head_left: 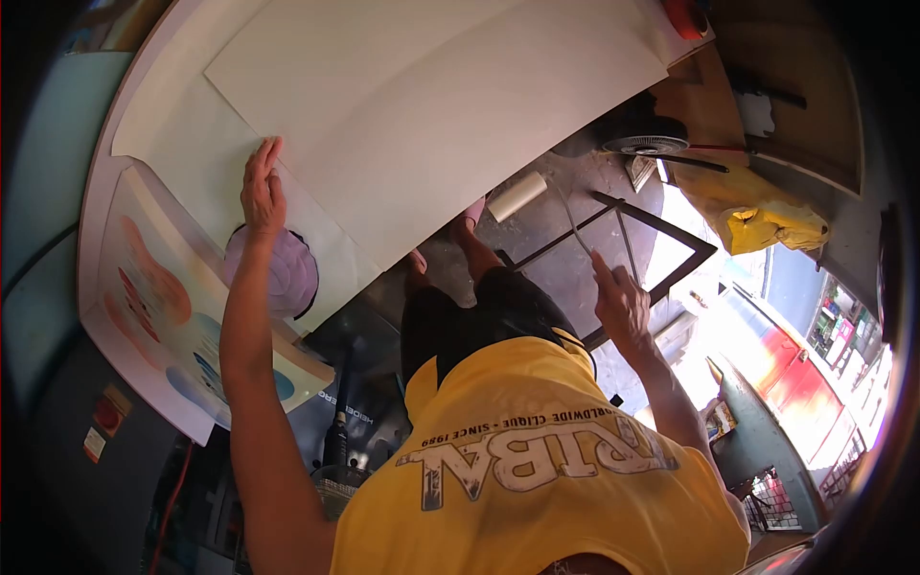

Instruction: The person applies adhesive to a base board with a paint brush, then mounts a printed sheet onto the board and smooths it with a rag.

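My left hand (262, 188) rests on the pale surface beside the edge of a large white sheet (450, 115), its fingers stretched out and close together. Just behind its wrist lies a crumpled lilac cloth (275, 273) with a dark edge. My right hand (623, 305) is wrapped round the handle of a paint roller, out to the right of the table. The white roller sleeve (517, 196) hangs near the table's front edge, above the floor, joined to the hand by a thin bent wire.
A sheet printed with orange and blue shapes (153, 287) lies at the left end of the table. Over the floor to the right is a dark rectangular frame (685, 244). A black fan (647, 136) and yellow plastic (767, 225) are farther right.
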The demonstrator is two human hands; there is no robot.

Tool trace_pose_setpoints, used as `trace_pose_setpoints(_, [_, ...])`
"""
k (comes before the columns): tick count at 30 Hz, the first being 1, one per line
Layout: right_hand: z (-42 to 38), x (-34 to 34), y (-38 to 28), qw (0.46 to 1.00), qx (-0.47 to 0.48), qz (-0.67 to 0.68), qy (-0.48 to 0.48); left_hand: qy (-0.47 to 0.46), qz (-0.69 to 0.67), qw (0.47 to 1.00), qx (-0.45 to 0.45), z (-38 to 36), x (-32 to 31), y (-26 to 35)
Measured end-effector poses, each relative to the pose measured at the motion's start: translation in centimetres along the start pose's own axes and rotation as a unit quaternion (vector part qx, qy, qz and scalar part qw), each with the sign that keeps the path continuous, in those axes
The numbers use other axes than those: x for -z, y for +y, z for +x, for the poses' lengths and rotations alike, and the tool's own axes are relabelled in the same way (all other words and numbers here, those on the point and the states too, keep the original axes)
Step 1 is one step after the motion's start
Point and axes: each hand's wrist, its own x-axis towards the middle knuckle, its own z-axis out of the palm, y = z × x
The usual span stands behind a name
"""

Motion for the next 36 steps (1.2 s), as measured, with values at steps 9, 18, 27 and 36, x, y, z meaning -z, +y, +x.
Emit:
trace_pose_setpoints(9, [4.9, 1.6, -3.9, 0.998, 0.022, 0.054, 0.032, -0.005, 0.007, 1.0, 0.004, -0.1, 0.2, 0.0])
trace_pose_setpoints(18, [0.3, 2.4, -0.1, 0.986, -0.076, 0.123, 0.078, 0.028, -0.011, 0.997, 0.071, 2.2, 1.3, 2.0])
trace_pose_setpoints(27, [20.7, 4.9, 1.5, 0.98, -0.004, 0.039, 0.194, -0.003, 0.055, 0.976, -0.212, 20.1, -6.5, 8.5])
trace_pose_setpoints(36, [25.2, 4.8, -0.3, 0.992, 0.029, 0.031, 0.115, 0.004, 0.064, 0.976, -0.209, 23.7, -12.5, 8.1])
